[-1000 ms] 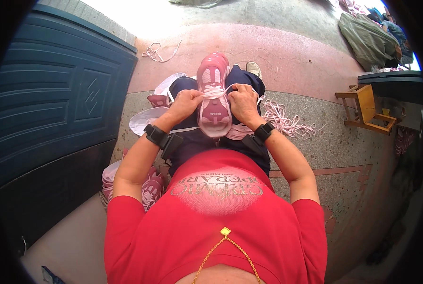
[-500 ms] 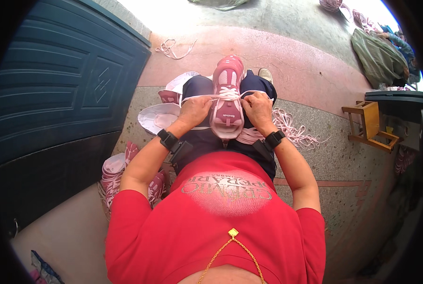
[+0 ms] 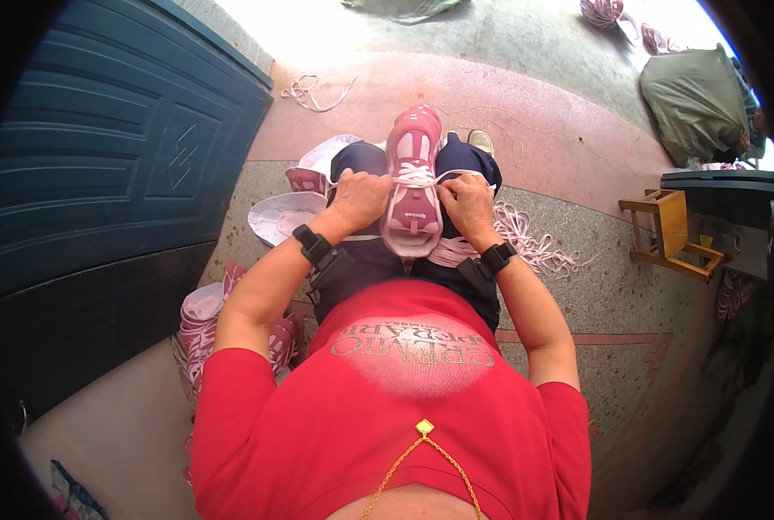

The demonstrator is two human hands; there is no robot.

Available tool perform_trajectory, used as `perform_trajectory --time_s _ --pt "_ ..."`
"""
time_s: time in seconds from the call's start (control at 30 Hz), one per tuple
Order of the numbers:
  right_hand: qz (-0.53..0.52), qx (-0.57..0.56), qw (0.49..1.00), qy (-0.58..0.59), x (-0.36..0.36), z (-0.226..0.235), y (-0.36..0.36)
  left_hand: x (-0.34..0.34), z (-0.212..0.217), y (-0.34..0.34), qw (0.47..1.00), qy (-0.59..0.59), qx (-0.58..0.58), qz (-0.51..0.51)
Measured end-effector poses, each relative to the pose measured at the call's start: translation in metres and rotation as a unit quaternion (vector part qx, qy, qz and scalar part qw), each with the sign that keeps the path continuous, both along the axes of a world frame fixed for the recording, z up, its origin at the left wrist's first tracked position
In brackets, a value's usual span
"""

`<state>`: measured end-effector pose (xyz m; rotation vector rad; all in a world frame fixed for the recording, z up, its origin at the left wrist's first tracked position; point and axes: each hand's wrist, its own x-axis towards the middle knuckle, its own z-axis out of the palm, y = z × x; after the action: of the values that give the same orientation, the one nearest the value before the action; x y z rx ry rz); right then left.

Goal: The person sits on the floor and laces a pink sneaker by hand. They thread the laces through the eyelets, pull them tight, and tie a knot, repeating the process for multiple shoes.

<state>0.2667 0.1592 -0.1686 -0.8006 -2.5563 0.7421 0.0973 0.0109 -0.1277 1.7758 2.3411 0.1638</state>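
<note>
The pink shoe (image 3: 414,211) is b/w the person's legs in dark pants (image 3: 358,159), w/ its toe pointing away from the red shirt (image 3: 266,433). The left hand (image 3: 361,199) is just left of the shoe — its fingers are curled up and pinch the white lace (image 3: 416,176). The right hand (image 3: 470,206) is just right of the shoe, w/ thumb & fingers nipping the lace on that side. A heap of loose laces (image 3: 530,244) lies right of the shoe, & a wood stool (image 3: 674,221) is farther off that way. White-and-pink shoe pcs. (image 3: 276,217) lie left of the shoe. More pink shoes (image 3: 198,338) sit back & left of it — and a blue door (image 3: 118,139) is well off on its left. A green bag (image 3: 695,104) is far past the toe, on the shoe's right.
</note>
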Motion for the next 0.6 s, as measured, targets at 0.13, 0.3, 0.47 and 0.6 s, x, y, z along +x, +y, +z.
perform_trajectory --time_s 0.13,0.3,0.47,0.6 --pt "0.041 0.027 0.996 -0.074 0.003 0.008 -0.003 0.010 0.000 -0.005 0.990 0.018 0.100 0.096" --pt "0.119 0.029 0.976 -0.180 0.002 0.022 -0.001 0.032 0.009 -0.013 0.991 0.051 0.088 0.085" --pt "0.154 -0.063 0.982 -0.089 0.006 0.004 0.017 0.024 -0.003 -0.015 0.993 -0.004 0.100 0.057" --pt "0.105 -0.121 0.985 0.069 0.005 -0.009 0.011 0.028 0.013 0.007 0.985 -0.017 0.168 0.047"
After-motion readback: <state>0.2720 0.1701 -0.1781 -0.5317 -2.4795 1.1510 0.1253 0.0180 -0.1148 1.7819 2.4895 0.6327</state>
